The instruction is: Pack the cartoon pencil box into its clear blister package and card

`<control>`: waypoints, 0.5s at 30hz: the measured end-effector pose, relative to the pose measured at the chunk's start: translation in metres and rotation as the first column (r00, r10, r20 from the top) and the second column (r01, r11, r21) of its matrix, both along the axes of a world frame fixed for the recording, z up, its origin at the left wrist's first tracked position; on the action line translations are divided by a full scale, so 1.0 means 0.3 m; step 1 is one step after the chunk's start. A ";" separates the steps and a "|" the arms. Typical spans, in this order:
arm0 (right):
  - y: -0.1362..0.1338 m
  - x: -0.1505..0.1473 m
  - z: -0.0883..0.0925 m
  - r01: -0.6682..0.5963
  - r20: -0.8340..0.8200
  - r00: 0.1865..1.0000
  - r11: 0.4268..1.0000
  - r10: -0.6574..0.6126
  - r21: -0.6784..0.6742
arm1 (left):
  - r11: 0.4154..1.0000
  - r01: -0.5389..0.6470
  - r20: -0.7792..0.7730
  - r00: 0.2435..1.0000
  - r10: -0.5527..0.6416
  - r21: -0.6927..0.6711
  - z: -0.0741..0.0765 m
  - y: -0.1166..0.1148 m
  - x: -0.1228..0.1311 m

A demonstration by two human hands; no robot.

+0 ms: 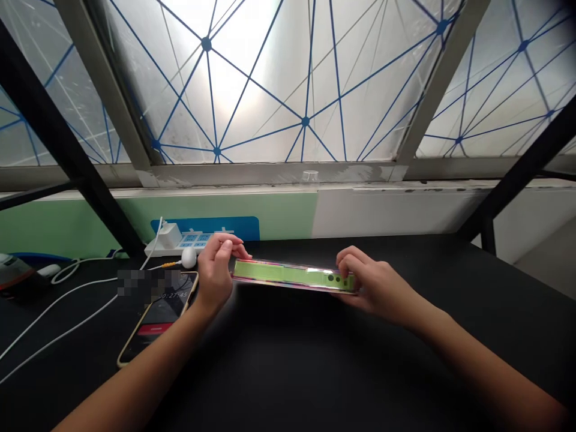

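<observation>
A long, slim green box (pixel 279 274) with shiny clear edges and several dark dots near its right end is held up above the black desk, tilted slightly down to the right. Around its right end my right hand (pixel 371 279) is closed, thumb below and fingers over the top. My left hand (pixel 217 270) is at the other end, its fingers curled and its palm side against the box's edge. What the box contains cannot be made out.
Left of my left hand, a phone (pixel 157 312) with a lit screen lies on the black desk (pixel 288 372). White cables (pixel 81 305) run to a power strip (pixel 193 240) with a plugged-in adapter. A dark device (pixel 20 273) stands far left. Black frame bars (pixel 522 162) slant at both sides.
</observation>
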State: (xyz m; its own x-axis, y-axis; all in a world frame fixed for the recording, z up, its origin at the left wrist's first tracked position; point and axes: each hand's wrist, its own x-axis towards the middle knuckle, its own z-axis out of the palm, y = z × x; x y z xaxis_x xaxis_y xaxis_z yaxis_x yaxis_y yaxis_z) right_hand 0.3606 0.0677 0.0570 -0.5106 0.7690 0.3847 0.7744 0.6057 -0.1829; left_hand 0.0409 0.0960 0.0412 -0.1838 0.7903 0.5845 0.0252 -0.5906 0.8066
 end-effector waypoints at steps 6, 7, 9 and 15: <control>0.001 -0.004 -0.017 -0.004 0.200 0.980 0.994 0.025 -0.106 | 0.987 0.150 -0.870 0.492 -0.031 0.050 0.016 -0.010 -0.020; 0.001 -0.005 -0.021 -0.006 0.232 0.972 0.994 0.032 -0.112 | 0.983 0.184 -0.924 0.379 -0.046 0.026 0.013 -0.013 -0.013; -0.002 -0.010 -0.026 -0.013 0.257 0.965 0.992 0.046 -0.126 | 0.981 0.193 -0.965 0.252 -0.070 -0.021 -0.002 -0.023 0.005; -0.010 -0.015 -0.027 -0.027 0.272 0.959 0.980 0.081 -0.195 | 0.992 0.049 -0.976 0.176 -0.126 -0.119 -0.066 -0.058 0.040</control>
State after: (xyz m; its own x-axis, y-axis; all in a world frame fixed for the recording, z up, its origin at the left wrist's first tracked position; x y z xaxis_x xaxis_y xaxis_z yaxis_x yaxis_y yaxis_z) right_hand 0.3562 0.0646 0.0489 -0.6193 0.7818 0.0732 0.7777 0.6235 -0.0799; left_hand 0.0530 0.0785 0.0214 0.5812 0.7909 0.1913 0.7683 -0.6108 0.1914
